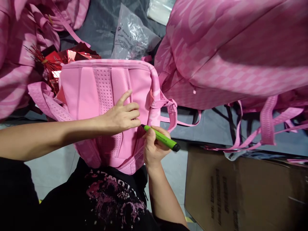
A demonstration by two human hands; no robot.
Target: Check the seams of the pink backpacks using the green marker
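A pink backpack (141,86) lies in front of me with its padded back panel and straps facing up. My left hand (125,114) rests on that panel, fingers spread and pointing right, with nothing gripped. Just to its right, my right hand (156,146) holds a green marker (161,138) between thumb and fingers. The marker's dark tip points up and left, close to the left hand's fingertips and the bag's surface; its black end points down and right. Whether the tip touches the fabric cannot be made out.
Large pink checkered bags (216,57) fill the upper right, their straps hanging over the table edge. More pink bags (14,64) are at the left, beside red shiny tinsel (51,64). A clear plastic bag (134,35) lies behind. A cardboard box (245,192) stands lower right.
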